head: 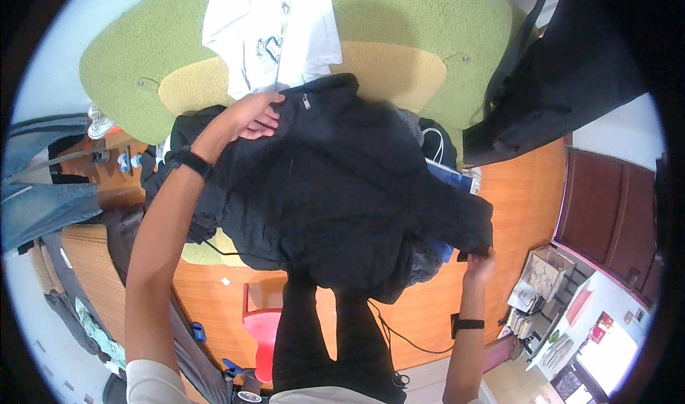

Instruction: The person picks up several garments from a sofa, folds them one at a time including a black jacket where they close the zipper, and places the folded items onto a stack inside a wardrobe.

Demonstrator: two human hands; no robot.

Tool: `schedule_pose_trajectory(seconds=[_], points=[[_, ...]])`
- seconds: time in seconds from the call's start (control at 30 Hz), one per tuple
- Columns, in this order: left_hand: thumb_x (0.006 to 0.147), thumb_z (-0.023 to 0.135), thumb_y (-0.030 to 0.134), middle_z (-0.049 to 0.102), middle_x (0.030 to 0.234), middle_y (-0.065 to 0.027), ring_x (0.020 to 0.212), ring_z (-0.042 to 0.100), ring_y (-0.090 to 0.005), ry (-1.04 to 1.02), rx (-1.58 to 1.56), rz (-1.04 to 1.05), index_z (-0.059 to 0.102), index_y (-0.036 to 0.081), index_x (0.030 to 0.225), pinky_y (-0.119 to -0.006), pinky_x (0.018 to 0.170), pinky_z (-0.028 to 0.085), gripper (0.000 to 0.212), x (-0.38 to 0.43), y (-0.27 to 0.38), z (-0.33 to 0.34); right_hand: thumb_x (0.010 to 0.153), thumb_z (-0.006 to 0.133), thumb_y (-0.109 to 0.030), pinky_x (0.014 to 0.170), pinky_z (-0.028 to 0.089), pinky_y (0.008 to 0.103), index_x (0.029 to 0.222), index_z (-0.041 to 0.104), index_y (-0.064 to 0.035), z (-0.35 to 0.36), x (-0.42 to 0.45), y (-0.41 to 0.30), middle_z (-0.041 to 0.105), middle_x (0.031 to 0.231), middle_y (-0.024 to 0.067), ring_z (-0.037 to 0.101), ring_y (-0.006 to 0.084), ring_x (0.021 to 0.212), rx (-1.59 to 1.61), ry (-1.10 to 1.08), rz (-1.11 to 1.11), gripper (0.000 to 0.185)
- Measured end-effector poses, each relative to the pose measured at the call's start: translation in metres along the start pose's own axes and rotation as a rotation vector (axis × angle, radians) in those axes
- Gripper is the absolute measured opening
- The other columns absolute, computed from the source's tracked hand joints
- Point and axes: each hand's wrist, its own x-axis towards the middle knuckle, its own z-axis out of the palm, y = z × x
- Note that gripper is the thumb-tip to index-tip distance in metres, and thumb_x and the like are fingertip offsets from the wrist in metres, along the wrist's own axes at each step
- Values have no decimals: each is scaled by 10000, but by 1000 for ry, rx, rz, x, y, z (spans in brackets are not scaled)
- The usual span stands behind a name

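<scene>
A black zip-neck jacket [332, 184] is spread out before me over a green sofa, with its collar toward the backrest. My left hand [258, 116] grips the cloth beside the collar, close to a small metal zipper pull [306, 101]. Out to the right, my right hand [481, 265] pinches the cuff end of one sleeve [465, 216], holding it stretched away from the body of the jacket. The far sleeve lies bunched under my left forearm, and its end is hard to make out. Dark cloth shows beneath the jacket.
A white printed shirt [273, 29] hangs over the sofa backrest [385, 13]. Blue paper bags [449, 176] stand at the sofa's right, below a large black bag [556, 83]. A red plastic stool [262, 334] is by my legs. A black cable [417, 340] crosses the wooden floor.
</scene>
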Motion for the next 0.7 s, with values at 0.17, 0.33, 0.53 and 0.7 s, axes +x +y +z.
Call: schedule_pose_trajectory(seconds=[0.17,0.33,0.53,0.7], points=[[876,674,165,662,957,-107,726,640,-190,235,-122,163,615,22,1163,-290,593,497,326,55,-37,-20,978,582,-279,1026,462,419,1277,554,9,10,-7,6,622,1261,163,584,280,1191,109,-193,14,416],[785,646,-7,637,731,-46,651,589,-141,736,164,528,669,48,1013,-296,585,465,235,32,-6,-26,940,614,-200,949,517,395,1198,584,7,-13,7,-1,651,1200,145,628,276,1105,165,-197,-93,332],[934,672,216,712,1103,-78,946,640,-134,507,-286,719,630,30,1241,-273,832,482,362,-64,22,5,927,595,-150,911,534,385,1105,616,13,3,-6,-39,668,1132,131,645,279,1033,258,-140,-268,242],[966,640,262,677,924,-30,813,614,-112,906,-487,499,690,28,1084,-250,744,471,266,-107,-101,-26,923,631,-133,896,533,367,1035,648,33,114,-125,-94,686,1073,134,646,268,946,219,64,-594,201]])
